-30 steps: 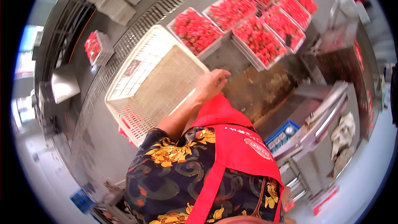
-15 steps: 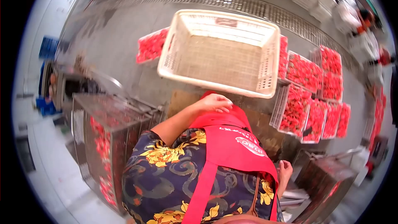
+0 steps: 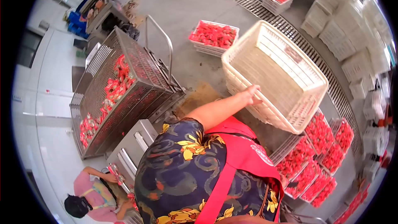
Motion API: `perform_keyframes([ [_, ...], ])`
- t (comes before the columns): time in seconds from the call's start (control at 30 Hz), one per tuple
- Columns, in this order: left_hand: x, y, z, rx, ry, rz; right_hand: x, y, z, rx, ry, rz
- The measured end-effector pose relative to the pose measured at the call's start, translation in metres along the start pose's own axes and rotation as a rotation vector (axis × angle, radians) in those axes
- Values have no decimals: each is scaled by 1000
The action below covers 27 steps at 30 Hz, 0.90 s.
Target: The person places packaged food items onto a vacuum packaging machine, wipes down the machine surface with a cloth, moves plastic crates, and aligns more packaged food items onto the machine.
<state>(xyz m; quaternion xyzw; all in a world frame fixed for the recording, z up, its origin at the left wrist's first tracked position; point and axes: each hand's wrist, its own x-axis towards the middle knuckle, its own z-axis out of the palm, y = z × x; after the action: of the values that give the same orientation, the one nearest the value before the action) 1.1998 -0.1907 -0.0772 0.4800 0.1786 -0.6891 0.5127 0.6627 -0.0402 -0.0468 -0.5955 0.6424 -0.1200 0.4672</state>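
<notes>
A large off-white plastic basket [image 3: 274,70] with perforated walls stands in front of me, holding nothing. My left hand [image 3: 250,96] reaches out to the basket's near side and overlaps its rim. Its fingers are apart and loosely bent, with nothing in them; whether they touch the basket I cannot tell. Only a sliver of my right hand [image 3: 284,181] shows beside the red apron [image 3: 248,151], so its fingers are hidden.
Crates [image 3: 296,157] of red-wrapped packets stand at right; another stack [image 3: 213,37] is beyond the basket. A metal mesh cart [image 3: 124,87] with red packets is at left. A person [image 3: 93,197] works at lower left. White crates [image 3: 348,29] are piled at far right.
My view has turned left, bringing the mesh cart and the other person into sight. My left hand has moved from before the apron to the basket's near side. My right hand is now mostly hidden.
</notes>
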Motion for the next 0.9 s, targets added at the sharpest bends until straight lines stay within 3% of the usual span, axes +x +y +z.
perform_keyframes([
  [0.07, 12, -6, -1, -52, -59, -17, 18, -8, 13, -22, -37, -17],
  [0.13, 8, -8, 0, -50, 21, 120, 37, -20, 29, -44, -65, -46],
  [0.23, 10, 3, -14, -58, -70, 13, 44, -40, 51, -41, -46, -82],
  [0.33, -25, 48, -31, -13, -82, -59, 33, -165, 87, -256, 21, -15],
  [0.4, -59, 84, -53, 28, -158, -117, 28, -202, 115, -113, 10, 178],
  [0.47, -77, 107, -73, -31, -316, -127, 20, -195, 137, -93, 23, 187],
  [0.67, -112, 176, -90, -64, -420, -65, 8, -232, 189, 60, -111, 269],
  [0.77, -98, 218, -94, -52, -474, 23, 23, -239, 190, -36, -94, 213],
  [0.8, -74, 232, -122, -158, -593, -41, 32, -216, 190, -17, -76, 134],
  [0.83, -85, 246, -105, -135, -397, 51, 39, -236, 184, -67, -72, 132],
  [0.9, -111, 281, -86, -91, -350, 163, 63, -215, 183, -65, -13, 84],
])
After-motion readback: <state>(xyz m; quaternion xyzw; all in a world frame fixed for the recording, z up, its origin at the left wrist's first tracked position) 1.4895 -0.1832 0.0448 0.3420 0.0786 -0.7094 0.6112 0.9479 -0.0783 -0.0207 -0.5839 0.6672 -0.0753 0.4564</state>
